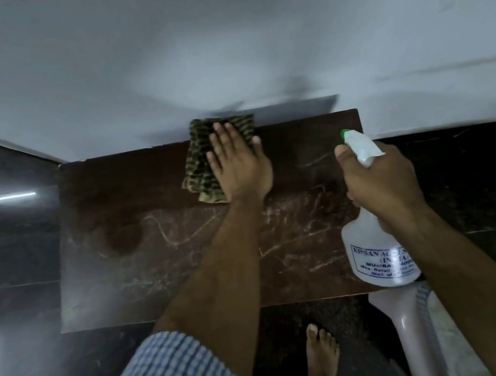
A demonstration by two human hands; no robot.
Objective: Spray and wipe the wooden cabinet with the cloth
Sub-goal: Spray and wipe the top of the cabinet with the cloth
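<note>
The dark wooden cabinet top [142,261] lies below me, streaked with pale dusty marks on its near half. A folded green-and-tan striped cloth [204,162] rests at the far edge against the wall. My left hand [238,163] presses flat on the cloth, fingers spread. My right hand [377,178] grips the neck of a white spray bottle [375,249] with a green nozzle, held over the cabinet's right end, nozzle pointing toward the far left.
A grey wall [219,47] rises directly behind the cabinet. Dark glossy floor [9,255] surrounds it. A pale plastic chair [423,338] stands at the near right. My bare foot [322,357] is on the floor just in front of the cabinet.
</note>
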